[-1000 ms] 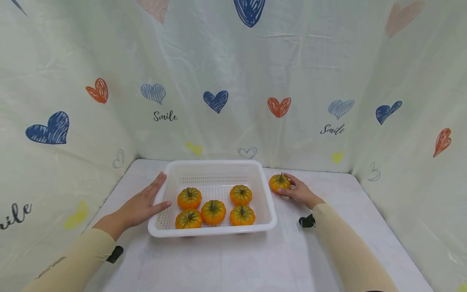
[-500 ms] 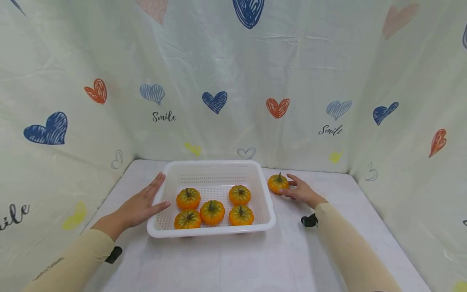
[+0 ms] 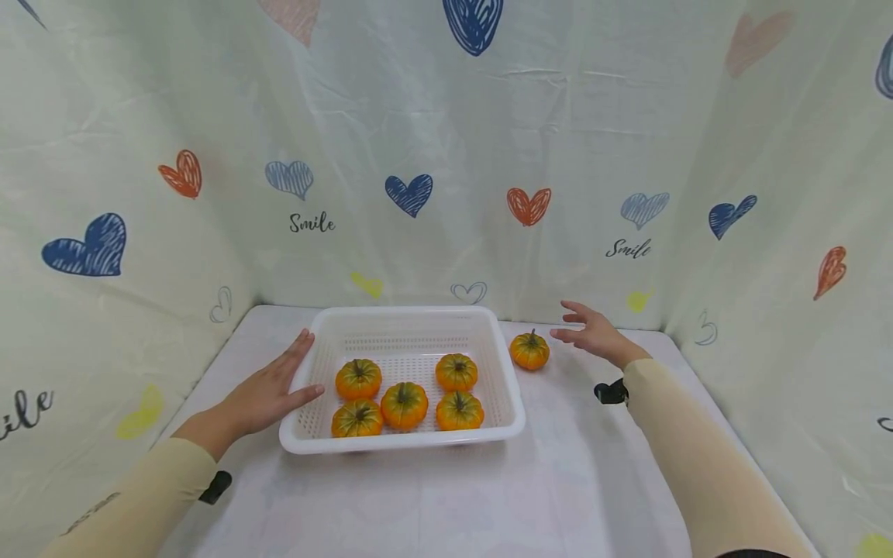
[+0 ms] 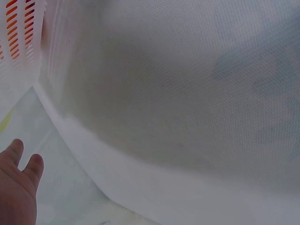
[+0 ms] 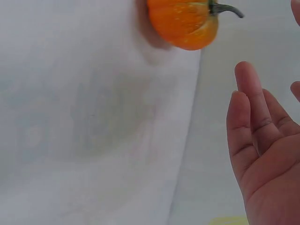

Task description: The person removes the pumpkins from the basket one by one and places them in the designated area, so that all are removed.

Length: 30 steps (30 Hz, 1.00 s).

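A white plastic basket (image 3: 405, 443) with slotted walls holds several small orange pumpkins (image 3: 405, 405). One more pumpkin (image 3: 529, 352) stands on the table just right of the basket, its stem upward; the right wrist view shows this pumpkin (image 5: 185, 23) too. My right hand (image 3: 595, 335) hovers to the right of that pumpkin, apart from it, with fingers spread and nothing in them. At the basket's left rim my left hand (image 3: 268, 395) rests with straight fingers and thumb. Only part of the left hand (image 4: 18, 183) appears in the left wrist view.
The table has a white cover (image 3: 488, 504). A pale curtain (image 3: 446, 116) printed with hearts and the word Smile encloses it at the back and both sides, close behind the basket and the pumpkin. A dark wrist camera (image 3: 611, 392) sits under the right sleeve.
My right hand has let go of the pumpkin on the table and moved up and to the right. That pumpkin stays beside the basket, and my left hand keeps its place on the rim.
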Each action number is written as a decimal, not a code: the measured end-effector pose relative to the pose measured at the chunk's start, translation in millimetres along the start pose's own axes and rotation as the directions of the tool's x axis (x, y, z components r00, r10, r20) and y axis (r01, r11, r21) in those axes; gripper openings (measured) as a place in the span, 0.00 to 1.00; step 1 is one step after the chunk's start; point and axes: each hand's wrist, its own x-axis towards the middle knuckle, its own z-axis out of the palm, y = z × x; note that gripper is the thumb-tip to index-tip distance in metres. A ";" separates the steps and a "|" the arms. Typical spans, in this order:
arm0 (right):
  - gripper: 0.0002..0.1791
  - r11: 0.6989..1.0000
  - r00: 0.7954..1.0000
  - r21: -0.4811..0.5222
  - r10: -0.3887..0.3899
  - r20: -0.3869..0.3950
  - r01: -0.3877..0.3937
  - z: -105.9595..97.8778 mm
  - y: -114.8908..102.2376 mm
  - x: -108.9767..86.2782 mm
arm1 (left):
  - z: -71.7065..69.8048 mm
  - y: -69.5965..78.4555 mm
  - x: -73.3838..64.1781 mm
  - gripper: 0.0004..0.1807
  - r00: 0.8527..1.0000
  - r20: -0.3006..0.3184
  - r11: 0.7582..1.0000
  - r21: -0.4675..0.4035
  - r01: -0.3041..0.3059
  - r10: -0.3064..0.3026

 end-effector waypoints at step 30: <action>0.45 0.919 0.906 -0.069 -0.368 0.207 0.389 59.7 -187.0 23.6 | 1.0 -1.7 0.4 0.54 1.000 -0.005 1.000 0.005 -0.013 0.013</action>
